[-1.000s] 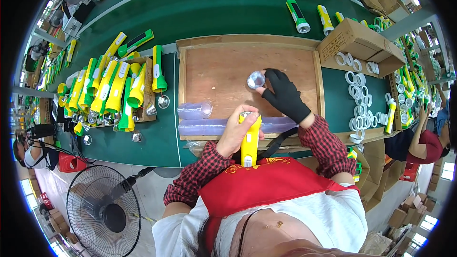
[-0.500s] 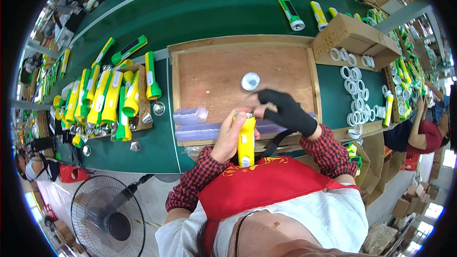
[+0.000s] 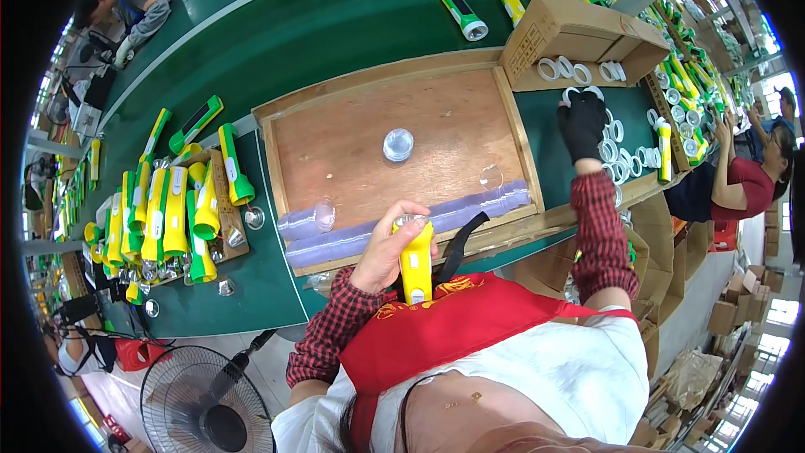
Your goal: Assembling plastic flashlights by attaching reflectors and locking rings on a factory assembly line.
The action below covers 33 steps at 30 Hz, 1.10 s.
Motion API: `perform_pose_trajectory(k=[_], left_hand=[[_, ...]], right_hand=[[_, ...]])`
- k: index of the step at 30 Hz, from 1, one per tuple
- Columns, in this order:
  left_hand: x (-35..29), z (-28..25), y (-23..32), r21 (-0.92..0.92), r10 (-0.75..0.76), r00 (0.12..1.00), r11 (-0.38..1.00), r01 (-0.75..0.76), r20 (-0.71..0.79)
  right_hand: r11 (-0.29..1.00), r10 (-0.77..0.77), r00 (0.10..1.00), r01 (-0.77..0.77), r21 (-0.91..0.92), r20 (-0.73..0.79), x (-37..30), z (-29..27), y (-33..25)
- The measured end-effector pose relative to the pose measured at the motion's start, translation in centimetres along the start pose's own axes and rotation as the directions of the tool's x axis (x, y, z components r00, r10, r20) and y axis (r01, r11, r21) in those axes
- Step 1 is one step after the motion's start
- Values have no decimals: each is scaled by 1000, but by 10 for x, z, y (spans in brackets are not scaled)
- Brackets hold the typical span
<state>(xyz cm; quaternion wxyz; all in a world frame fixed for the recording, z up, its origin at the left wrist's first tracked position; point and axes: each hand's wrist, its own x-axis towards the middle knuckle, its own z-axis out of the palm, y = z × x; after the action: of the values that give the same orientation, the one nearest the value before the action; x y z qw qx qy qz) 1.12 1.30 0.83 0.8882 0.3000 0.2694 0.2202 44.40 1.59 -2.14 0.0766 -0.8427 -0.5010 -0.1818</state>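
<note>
My left hand [image 3: 387, 253] is closed around a yellow flashlight [image 3: 416, 273], held upright in front of my red apron with its head facing up. My right hand [image 3: 582, 126], in a black fingerless glove, is stretched out to the right among white plastic rings [image 3: 616, 130]. Its fingertips are at the rings nearest the cardboard box, and the hand itself hides whether one is gripped. Between my hands and the far edge lies a wooden tray [image 3: 327, 130]. A short stack of clear round lenses [image 3: 398, 145] stands in it, and long lens stacks in purplish wrap [image 3: 402, 231] line its near side.
A cardboard box [image 3: 579, 38] with more rings stands at back right. On the left, yellow and green flashlight bodies [image 3: 174, 210] fill a carton beside loose silver reflectors [image 3: 254, 217]. A fan [image 3: 214, 403] stands at lower left. Co-workers [image 3: 745, 169] sit at right and far left.
My right hand has left the flashlight and moved far right to the white rings. My left hand still holds the flashlight. A clear disc now shows at the tray's right side. The view has shifted.
</note>
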Motion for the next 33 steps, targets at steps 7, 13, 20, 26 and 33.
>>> perform_pose_trajectory(k=[7, 13, 20, 26, 33], left_hand=[[-8, 8, 3, 13, -3, 999, 1000, 3, 37], [-18, 11, 3, -45, 12, 998, 999, -9, 62], [-20, 4, 3, -99, 5, 994, 995, 6, 110], [-20, -8, -20, -43, 91, 995, 995, -90, 41], [-2, 4, -9, 440, 371, 923, 848, -294, -98]], right_hand=[[970, -205, 950, 165, -179, -236, 18, 41, 48], [211, -528, 843, 6, 977, 108, -64, -101, -137], [-24, -710, 704, 19, 1000, -30, -123, -136, -210], [7, -747, 640, 283, 959, -183, -130, -133, -216], [140, -661, 748, 210, 968, -66, -110, -123, -211]])
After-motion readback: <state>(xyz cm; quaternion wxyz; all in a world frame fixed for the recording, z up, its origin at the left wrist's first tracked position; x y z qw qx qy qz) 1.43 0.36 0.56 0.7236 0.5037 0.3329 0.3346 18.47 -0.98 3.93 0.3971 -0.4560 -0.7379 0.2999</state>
